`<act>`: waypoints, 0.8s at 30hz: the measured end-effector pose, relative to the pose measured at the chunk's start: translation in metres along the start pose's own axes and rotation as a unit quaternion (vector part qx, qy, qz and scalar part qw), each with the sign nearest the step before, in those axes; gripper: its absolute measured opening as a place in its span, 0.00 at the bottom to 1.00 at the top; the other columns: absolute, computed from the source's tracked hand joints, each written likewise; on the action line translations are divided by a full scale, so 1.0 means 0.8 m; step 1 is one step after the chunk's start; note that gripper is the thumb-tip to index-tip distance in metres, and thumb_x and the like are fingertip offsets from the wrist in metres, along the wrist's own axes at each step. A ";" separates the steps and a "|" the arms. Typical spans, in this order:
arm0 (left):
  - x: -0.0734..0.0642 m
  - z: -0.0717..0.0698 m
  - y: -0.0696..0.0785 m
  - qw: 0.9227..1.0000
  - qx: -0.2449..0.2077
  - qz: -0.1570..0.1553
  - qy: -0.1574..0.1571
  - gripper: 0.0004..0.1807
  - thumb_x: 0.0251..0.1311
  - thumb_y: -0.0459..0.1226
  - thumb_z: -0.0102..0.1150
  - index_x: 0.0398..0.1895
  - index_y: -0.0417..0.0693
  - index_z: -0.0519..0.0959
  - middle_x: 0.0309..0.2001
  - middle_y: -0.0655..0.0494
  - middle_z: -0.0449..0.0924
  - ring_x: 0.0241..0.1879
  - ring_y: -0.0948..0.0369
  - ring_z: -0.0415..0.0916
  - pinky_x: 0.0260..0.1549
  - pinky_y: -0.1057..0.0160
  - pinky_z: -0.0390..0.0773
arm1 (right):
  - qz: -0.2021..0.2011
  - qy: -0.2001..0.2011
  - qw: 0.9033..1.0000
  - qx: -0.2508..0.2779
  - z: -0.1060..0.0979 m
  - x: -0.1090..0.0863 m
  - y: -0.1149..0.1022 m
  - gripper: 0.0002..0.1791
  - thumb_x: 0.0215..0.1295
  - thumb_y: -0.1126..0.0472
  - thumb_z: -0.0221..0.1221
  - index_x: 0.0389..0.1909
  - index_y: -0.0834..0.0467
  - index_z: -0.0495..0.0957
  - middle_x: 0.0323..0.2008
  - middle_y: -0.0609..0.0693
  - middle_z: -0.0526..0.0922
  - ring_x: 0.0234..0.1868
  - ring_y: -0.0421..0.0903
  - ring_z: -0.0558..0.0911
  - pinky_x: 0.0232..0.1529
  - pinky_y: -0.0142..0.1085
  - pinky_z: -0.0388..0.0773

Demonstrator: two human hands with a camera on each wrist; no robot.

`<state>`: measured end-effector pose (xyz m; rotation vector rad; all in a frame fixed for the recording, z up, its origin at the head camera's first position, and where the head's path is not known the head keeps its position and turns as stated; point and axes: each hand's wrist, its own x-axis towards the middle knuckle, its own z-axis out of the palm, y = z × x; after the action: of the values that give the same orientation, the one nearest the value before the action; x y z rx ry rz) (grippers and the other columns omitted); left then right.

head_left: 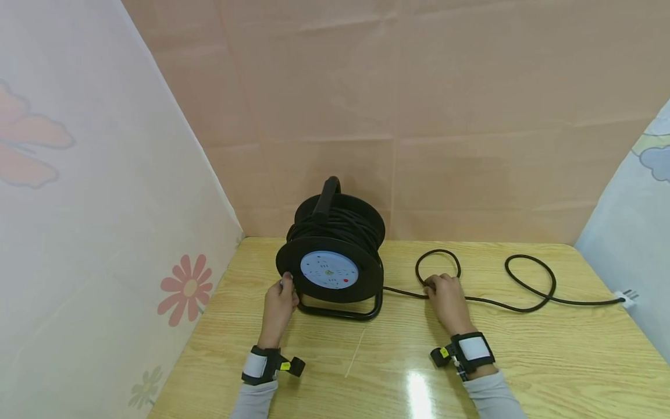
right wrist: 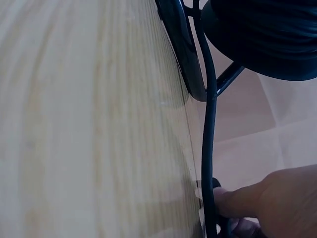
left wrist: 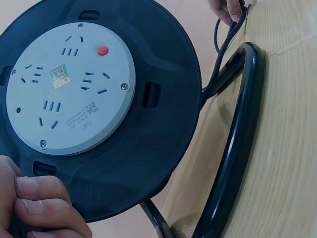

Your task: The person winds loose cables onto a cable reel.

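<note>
A black cable reel (head_left: 330, 256) stands on its tubular frame (left wrist: 237, 134), with dark cable wound between its two discs. Its front carries a pale round socket panel (left wrist: 72, 89) with a red button (left wrist: 102, 50). At the lower left rim of the front disc, my left hand (head_left: 280, 305) has its fingers curled round a small dark part, mostly hidden by the fingers (left wrist: 44, 203). To the right of the reel, my right hand (head_left: 448, 299) pinches the black cable (right wrist: 209, 134) low over the table. That cable runs from the reel through the hand.
Beyond the right hand the cable makes a loop (head_left: 531, 279) and ends in a white plug (head_left: 626, 299) at the table's right edge. The wooden table (head_left: 398, 343) meets a brown backdrop (head_left: 445, 192) behind, and a flowered sheet (head_left: 131, 233) hangs at left.
</note>
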<state>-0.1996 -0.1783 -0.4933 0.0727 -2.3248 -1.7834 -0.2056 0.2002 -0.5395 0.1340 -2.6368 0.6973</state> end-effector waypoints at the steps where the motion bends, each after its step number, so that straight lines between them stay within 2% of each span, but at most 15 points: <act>1: 0.000 0.000 0.001 1.000 -0.003 -0.001 0.001 0.32 0.74 0.57 0.36 0.15 0.46 0.63 0.13 0.58 0.59 0.12 0.64 0.55 0.12 0.68 0.56 | 0.000 -0.004 1.000 0.008 0.000 0.001 0.000 0.05 0.59 0.69 0.63 0.35 0.65 0.82 0.33 0.59 0.81 0.35 0.56 0.75 0.36 0.48 0.70; 8: 0.001 -0.001 0.009 1.000 -0.021 -0.008 0.001 0.32 0.74 0.56 0.36 0.14 0.46 0.61 0.14 0.58 0.58 0.13 0.65 0.56 0.12 0.69 0.56 | 0.021 -0.027 0.999 0.033 0.004 0.004 -0.003 0.08 0.68 0.66 0.57 0.41 0.68 0.78 0.37 0.63 0.78 0.40 0.60 0.77 0.39 0.52 0.75; 14: 0.003 -0.003 0.012 1.000 -0.024 -0.013 0.008 0.32 0.73 0.57 0.37 0.15 0.46 0.61 0.15 0.58 0.58 0.13 0.64 0.56 0.13 0.69 0.57 | 0.035 -0.040 0.998 0.034 0.003 0.006 -0.006 0.10 0.72 0.65 0.53 0.44 0.70 0.75 0.38 0.63 0.77 0.38 0.57 0.78 0.37 0.51 0.77; 24: 0.005 -0.006 0.020 0.999 -0.039 -0.008 0.007 0.33 0.73 0.58 0.36 0.15 0.45 0.61 0.13 0.58 0.58 0.12 0.64 0.55 0.11 0.70 0.56 | 0.029 -0.033 0.998 0.040 0.005 0.008 -0.009 0.10 0.73 0.66 0.49 0.46 0.71 0.73 0.39 0.63 0.75 0.37 0.54 0.76 0.36 0.49 0.77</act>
<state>-0.2011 -0.1791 -0.4760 0.0927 -2.2487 -1.8718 -0.2119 0.1922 -0.5370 0.1061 -2.6849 0.8318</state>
